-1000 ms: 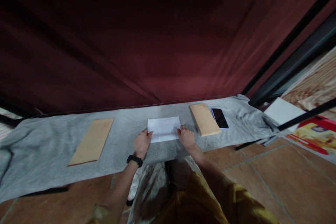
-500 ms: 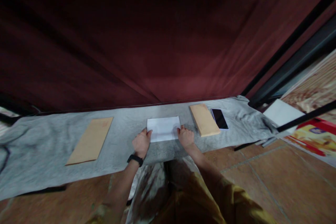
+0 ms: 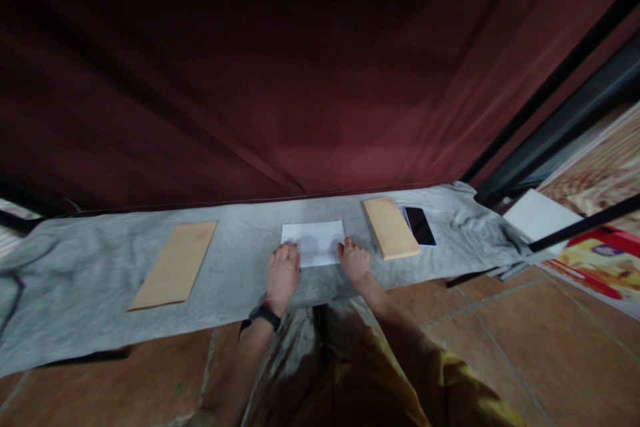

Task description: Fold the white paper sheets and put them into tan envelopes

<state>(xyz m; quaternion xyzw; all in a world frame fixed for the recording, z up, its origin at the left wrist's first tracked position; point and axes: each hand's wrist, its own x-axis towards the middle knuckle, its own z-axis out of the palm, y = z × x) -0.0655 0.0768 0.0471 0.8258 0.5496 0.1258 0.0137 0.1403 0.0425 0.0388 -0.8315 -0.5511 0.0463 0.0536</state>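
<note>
A folded white sheet of paper (image 3: 317,240) lies on a grey cloth (image 3: 235,267) spread over the floor. My left hand (image 3: 283,271), with a black band on the wrist, lies flat over the paper's near left corner, fingers stretched forward. My right hand (image 3: 354,260) has its fingers curled against the paper's near right corner. A brown envelope (image 3: 176,264) lies to the left. A stack of brown envelopes (image 3: 391,227) lies to the right, next to a black phone (image 3: 419,225).
A dark red curtain (image 3: 280,73) hangs behind the cloth. Tiled floor (image 3: 500,333) runs along the near side. At the right are white sheets (image 3: 537,212), a colourful printed box (image 3: 603,260) and black metal bars (image 3: 580,227). My yellow-clad knee (image 3: 390,380) is below.
My left hand has slid right and forward onto the paper's left corner and flattened. The paper looks a little shorter at its near edge. My right hand has stayed put.
</note>
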